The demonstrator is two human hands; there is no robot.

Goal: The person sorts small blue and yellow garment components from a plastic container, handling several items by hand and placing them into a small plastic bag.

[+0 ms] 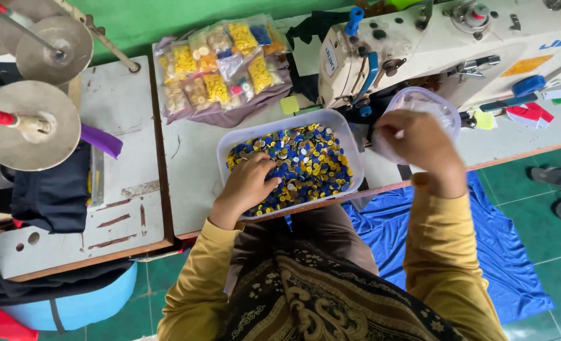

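Fingers of the left hand (250, 183) were curled down into the heap of buttons (306, 161), buried among the blue and yellow ones; whether they had pinched any could not be told. That heap filled the white plastic tub (354, 146) at the near edge of the worktable (192, 158), just in front of the person's lap. The right hand (419, 144) was raised beside the tub, fingers closed round the rim of a clear plastic bag (427, 102) and holding it up; what lay inside the bag was too blurred to make out. By the look of it the sorting was far from finished, with the tub close to full. Further back lay a pile of small packets (220, 66) already filled with yellow and mixed buttons. A cream sewing machine (457, 44) stood behind the bag, and blue cloth (501, 252) was spread on the green floor.
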